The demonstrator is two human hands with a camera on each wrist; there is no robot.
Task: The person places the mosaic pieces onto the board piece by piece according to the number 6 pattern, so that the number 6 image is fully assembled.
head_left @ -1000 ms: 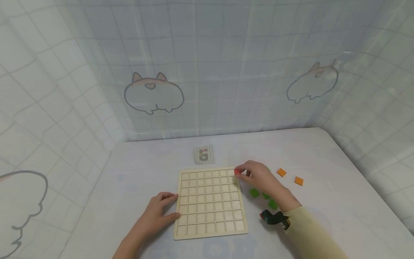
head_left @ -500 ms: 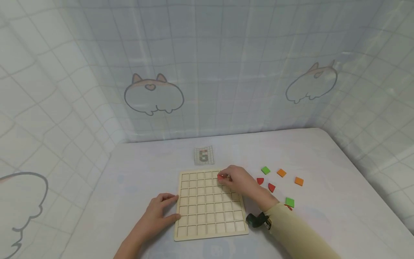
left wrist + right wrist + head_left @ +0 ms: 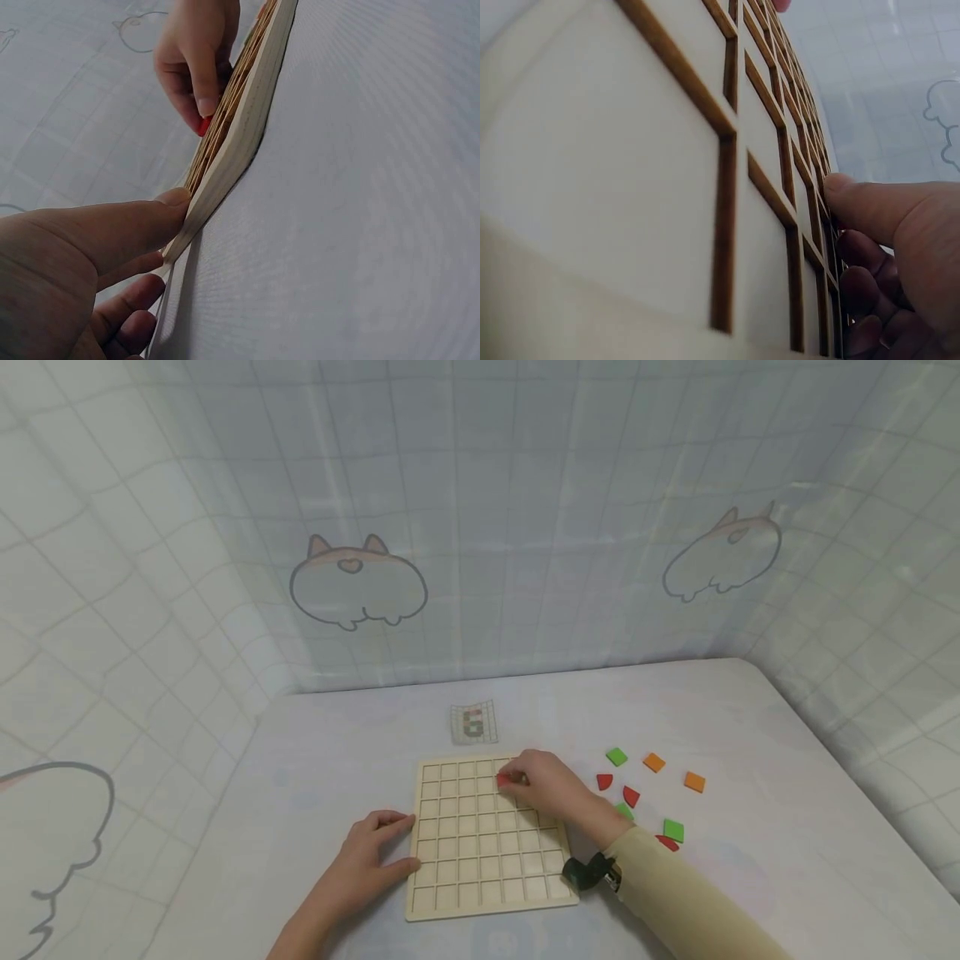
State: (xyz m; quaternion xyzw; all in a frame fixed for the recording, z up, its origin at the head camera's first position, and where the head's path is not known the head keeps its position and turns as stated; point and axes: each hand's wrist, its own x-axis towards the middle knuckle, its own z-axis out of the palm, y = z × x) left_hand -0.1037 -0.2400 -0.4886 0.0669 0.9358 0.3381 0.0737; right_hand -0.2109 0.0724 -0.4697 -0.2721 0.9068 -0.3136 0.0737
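A pale square grid board [image 3: 467, 846] lies on the table. My left hand [image 3: 366, 853] rests at its left edge, thumb and fingertips spread apart and touching the rim. In the left wrist view the thumb lies on the board's edge [image 3: 225, 169]. Over the board's upper right part, my right hand [image 3: 551, 787] pinches a small red piece [image 3: 503, 782] between thumb and fingers, at a cell near the top. Part of that piece is hidden by the fingertips. In the right wrist view, the right thumb and curled fingers [image 3: 862, 289] are beside the grid.
Right of the board lie loose red quarter-round pieces [image 3: 604, 782], green squares [image 3: 673, 830] and orange squares [image 3: 695, 782]. The right forearm passes close to some of them. A small patterned card [image 3: 474, 723] lies behind the board. A patterned curtain [image 3: 510, 568] hangs at the back.
My right hand has moved left from the board's upper right corner, carrying the red piece, then slightly left again. More loose pieces show now. My left hand has stayed at the board's edge.
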